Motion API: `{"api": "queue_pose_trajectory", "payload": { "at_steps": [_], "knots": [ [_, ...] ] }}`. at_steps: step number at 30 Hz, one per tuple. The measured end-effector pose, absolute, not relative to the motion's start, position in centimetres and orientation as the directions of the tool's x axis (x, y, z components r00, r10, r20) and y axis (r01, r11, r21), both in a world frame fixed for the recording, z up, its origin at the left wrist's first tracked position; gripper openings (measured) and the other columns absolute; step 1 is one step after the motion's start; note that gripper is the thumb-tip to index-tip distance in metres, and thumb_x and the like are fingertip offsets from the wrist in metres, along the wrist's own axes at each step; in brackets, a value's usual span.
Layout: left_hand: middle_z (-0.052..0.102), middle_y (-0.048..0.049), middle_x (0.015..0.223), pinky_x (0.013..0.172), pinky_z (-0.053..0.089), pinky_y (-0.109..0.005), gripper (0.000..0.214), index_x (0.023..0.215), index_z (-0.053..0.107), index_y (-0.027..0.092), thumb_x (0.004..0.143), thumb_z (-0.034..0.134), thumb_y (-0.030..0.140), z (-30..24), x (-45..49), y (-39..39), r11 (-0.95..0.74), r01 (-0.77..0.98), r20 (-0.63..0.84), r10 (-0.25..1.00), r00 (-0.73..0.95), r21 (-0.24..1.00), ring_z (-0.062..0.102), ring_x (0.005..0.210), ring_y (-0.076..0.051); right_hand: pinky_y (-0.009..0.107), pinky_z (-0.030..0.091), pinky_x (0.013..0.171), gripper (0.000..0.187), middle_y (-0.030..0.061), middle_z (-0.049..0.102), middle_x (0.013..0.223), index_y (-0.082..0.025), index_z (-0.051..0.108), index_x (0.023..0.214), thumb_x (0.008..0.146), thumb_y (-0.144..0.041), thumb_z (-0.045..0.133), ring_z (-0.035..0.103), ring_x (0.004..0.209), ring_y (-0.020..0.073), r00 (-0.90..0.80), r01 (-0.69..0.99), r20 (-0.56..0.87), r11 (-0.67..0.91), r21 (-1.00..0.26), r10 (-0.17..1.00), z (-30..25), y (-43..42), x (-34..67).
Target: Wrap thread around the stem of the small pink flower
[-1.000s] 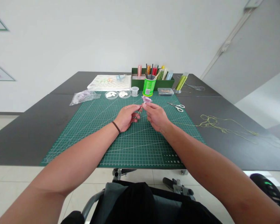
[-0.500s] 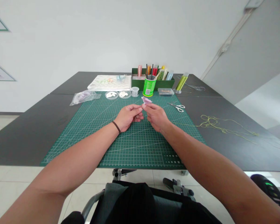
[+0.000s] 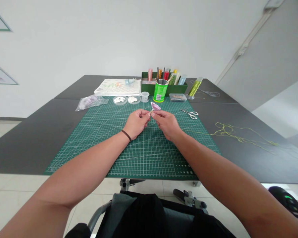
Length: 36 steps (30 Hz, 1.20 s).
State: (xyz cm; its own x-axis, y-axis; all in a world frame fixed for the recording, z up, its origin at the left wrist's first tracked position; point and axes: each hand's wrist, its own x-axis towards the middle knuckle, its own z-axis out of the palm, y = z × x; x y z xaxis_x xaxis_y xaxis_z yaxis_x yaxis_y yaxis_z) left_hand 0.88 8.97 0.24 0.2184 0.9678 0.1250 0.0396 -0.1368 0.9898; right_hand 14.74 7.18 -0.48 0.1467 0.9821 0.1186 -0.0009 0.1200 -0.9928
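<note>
A small pale purple flower [image 3: 155,106] points up and away over the middle of the green cutting mat [image 3: 89,148]. My left hand [image 3: 137,123] is closed, thumb and forefinger pinching the flower's thin stem. Beside it, my right hand [image 3: 167,125] is closed too, with its fingertips at the stem just under the petals. The two sets of fingertips nearly touch. Yellow-green thread [image 3: 228,130] lies in a loose tangle to the right, and one strand runs back toward my right wrist; its end is hidden.
White-handled scissors [image 3: 192,114] lie right of my hands. Behind stand a green can [image 3: 160,92] with tools, a dark green box [image 3: 181,89] of colored tubes, and a thread spool [image 3: 195,87]. Shallow dishes [image 3: 120,100], a small tub [image 3: 144,97] and a plastic bag [image 3: 90,102] sit further left.
My left hand has turned slightly, its lower fingers curling in, and the stem shows more between my fingertips. The flower has tilted a little. The view has shifted slightly.
</note>
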Motion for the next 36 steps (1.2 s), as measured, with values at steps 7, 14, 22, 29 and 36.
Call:
{"api": "queue_pose_trajectory", "payload": {
  "at_steps": [7, 14, 22, 29, 36],
  "knots": [
    [0.066, -0.0021, 0.073, 0.060, 0.044, -0.022, 0.010, 0.088, 0.063, 0.013, 0.086, 0.061, 0.022, 0.05, 0.67, 9.30, -0.235, 0.145, 0.210, 0.963, 0.169, 0.961, 0.055, 0.062, -0.009, 0.027, 0.041, 0.057, 0.023, 0.0001, 0.064, 0.070, -0.018, 0.069, 0.080, 0.072, -0.040, 0.070, 0.055, 0.067, 0.0125, 0.125, 0.042, 0.148, 0.144, -0.989, 0.981, -0.17, 6.91, 14.71],
    [0.065, 0.0000, 0.071, 0.056, 0.043, -0.022, 0.008, 0.088, 0.061, 0.015, 0.088, 0.058, 0.022, 0.06, 0.79, 9.04, -0.278, 0.221, 0.245, 0.955, 0.166, 0.935, 0.053, 0.054, -0.008, 0.030, 0.045, 0.068, 0.023, -0.0007, 0.065, 0.070, -0.018, 0.070, 0.080, 0.070, -0.039, 0.071, 0.058, 0.073, 0.0136, 0.141, -0.031, 0.152, 0.157, -0.987, 0.978, -0.01, 6.96, 14.22],
    [0.068, -0.0015, 0.077, 0.064, 0.047, -0.024, 0.007, 0.086, 0.061, 0.015, 0.088, 0.060, 0.022, 0.17, 0.84, 8.89, -0.322, 0.237, 0.281, 0.941, 0.191, 0.917, 0.058, 0.065, -0.010, 0.032, 0.045, 0.075, 0.027, 0.0010, 0.068, 0.075, -0.017, 0.072, 0.081, 0.067, -0.040, 0.074, 0.058, 0.076, 0.0145, 0.175, -0.037, 0.135, 0.144, -0.989, 0.975, -0.05, 7.15, 14.19],
    [0.068, -0.0018, 0.082, 0.070, 0.047, -0.025, 0.004, 0.088, 0.061, 0.016, 0.089, 0.058, 0.019, 0.48, 0.84, 8.65, -0.352, 0.241, 0.296, 0.924, 0.240, 0.904, 0.060, 0.073, -0.011, 0.029, 0.044, 0.065, 0.026, 0.0003, 0.063, 0.069, -0.017, 0.070, 0.081, 0.070, -0.041, 0.072, 0.056, 0.072, 0.0139, 0.202, -0.014, 0.107, 0.112, -0.994, 0.973, 0.08, 7.19, 14.31],
    [0.066, -0.0014, 0.080, 0.054, 0.037, -0.021, 0.017, 0.089, 0.059, 0.016, 0.095, 0.046, 0.027, -0.12, 0.80, 8.92, -0.297, 0.138, 0.246, 0.921, 0.301, 0.945, 0.048, 0.055, -0.007, 0.028, 0.043, 0.062, 0.022, 0.0003, 0.062, 0.066, -0.018, 0.068, 0.077, 0.072, -0.040, 0.069, 0.056, 0.071, 0.0137, 0.205, 0.034, 0.126, 0.121, -0.992, 0.971, 0.10, 7.24, 14.42]
  ]
}}
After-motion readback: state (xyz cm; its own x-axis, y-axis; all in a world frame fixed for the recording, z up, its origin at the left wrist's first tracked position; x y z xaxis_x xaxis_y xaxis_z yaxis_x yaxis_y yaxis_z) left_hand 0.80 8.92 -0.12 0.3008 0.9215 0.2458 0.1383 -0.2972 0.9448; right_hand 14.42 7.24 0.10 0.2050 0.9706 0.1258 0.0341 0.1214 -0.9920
